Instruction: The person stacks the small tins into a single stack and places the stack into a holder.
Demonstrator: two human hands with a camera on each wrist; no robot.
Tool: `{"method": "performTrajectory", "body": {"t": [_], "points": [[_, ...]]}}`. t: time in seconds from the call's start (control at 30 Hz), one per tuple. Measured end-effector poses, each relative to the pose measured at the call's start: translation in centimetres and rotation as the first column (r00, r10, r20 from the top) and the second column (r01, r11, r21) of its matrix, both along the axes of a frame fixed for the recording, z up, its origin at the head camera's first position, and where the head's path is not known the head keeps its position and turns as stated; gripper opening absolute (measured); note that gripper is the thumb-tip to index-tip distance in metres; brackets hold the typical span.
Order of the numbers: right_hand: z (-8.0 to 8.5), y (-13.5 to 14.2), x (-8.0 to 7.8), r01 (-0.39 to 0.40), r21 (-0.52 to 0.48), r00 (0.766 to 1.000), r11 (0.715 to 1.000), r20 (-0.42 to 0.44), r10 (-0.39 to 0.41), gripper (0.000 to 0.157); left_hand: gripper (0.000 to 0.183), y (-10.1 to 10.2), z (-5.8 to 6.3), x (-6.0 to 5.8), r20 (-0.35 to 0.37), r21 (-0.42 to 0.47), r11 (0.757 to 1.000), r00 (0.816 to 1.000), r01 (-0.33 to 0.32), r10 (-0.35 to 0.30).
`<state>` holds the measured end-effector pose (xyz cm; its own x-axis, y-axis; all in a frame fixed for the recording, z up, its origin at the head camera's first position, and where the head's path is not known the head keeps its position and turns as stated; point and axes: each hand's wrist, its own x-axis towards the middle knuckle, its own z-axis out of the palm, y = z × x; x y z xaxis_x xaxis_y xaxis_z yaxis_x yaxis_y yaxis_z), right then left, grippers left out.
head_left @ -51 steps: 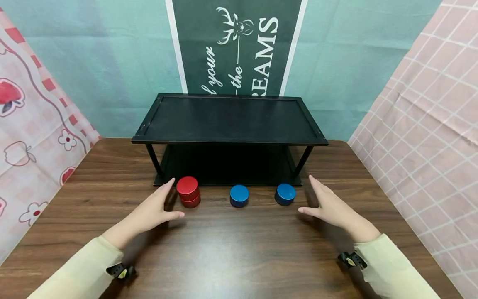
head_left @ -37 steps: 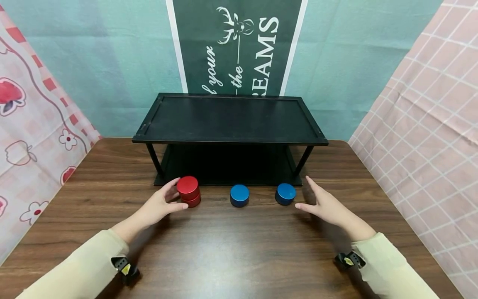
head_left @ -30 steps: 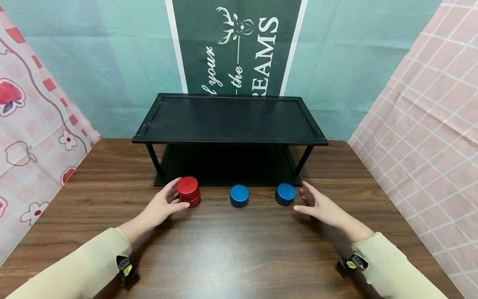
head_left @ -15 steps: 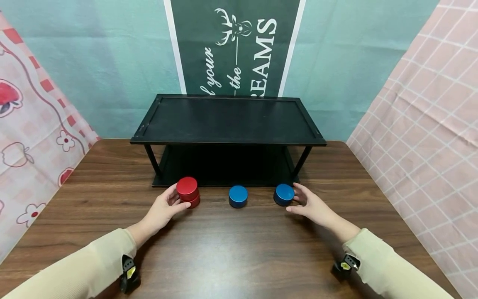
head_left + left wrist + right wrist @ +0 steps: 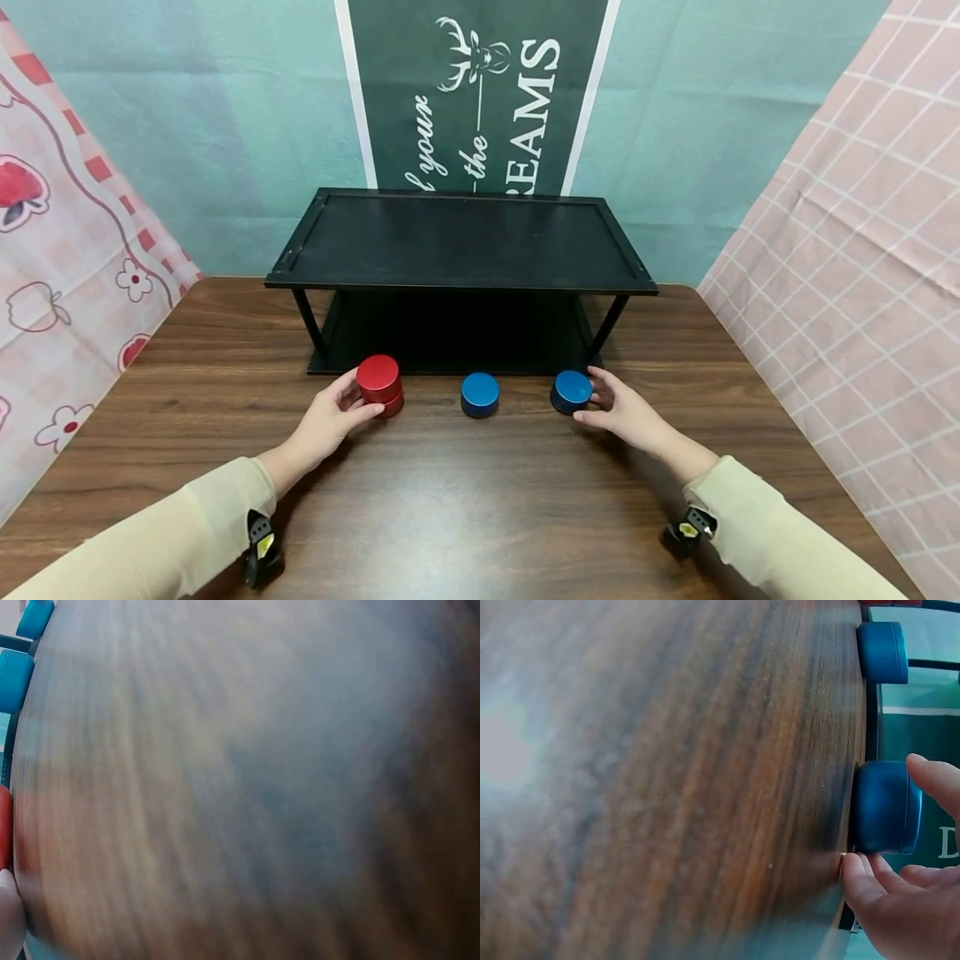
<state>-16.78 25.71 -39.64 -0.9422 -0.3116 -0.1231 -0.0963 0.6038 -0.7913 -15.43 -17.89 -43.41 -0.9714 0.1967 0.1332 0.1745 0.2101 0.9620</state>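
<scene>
At the left, two red round tins (image 5: 378, 379) stand stacked, the lower one set slightly to the right. My left hand (image 5: 326, 421) grips the stack from its left, thumb along the front of the lower tin and fingers partly hidden behind. My right hand (image 5: 633, 417) curves round the right side of a blue round tin (image 5: 572, 392), thumb tip at its front base. In the right wrist view one fingertip overlaps the upper edge of this blue tin (image 5: 885, 806). Between the hands stands another blue round tin (image 5: 479, 394), untouched.
Just behind the tins is a black two-tier rack (image 5: 465, 242), its lower shelf (image 5: 457, 333) close to table level. The wooden table (image 5: 450, 500) extends in front. Printed cloths hang at the back (image 5: 262, 125) and on both sides.
My left hand has moved right, from beside the red stack to round it. My right hand has moved left to the right-hand blue tin, its fingers curling. The tins stay in place.
</scene>
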Motion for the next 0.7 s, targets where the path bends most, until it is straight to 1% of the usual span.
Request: {"method": "performTrajectory", "body": {"t": [0.17, 0.37, 0.53, 0.7], "points": [[-0.2, -0.22, -0.35, 0.008, 0.008, 1.0, 1.0, -0.008, -0.008, 0.081, 0.068, -0.03, -0.01, 0.04, 0.019, 0.008, 1.0, 1.0, 0.015, -0.016], [-0.69, -0.61, -0.75, -0.006, -0.017, 1.0, 1.0, -0.021, 0.006, 0.078, 0.07, -0.25, -0.16, 0.02, 0.043, 0.01, 1.0, 0.999, 0.022, -0.022], [-0.74, -0.61, -0.72, 0.012, 0.003, 0.998, 1.0, -0.055, -0.012, 0.07, 0.068, -0.26, -0.2, -0.03, 0.027, -0.009, 1.0, 0.999, 0.03, -0.03], [-0.79, -0.51, -0.69, 0.028, 0.04, 0.996, 0.999, -0.086, -0.024, 0.061, 0.063, -0.06, -0.12, 0.07, 0.022, -0.001, 0.999, 0.999, 0.035, -0.035]]}}
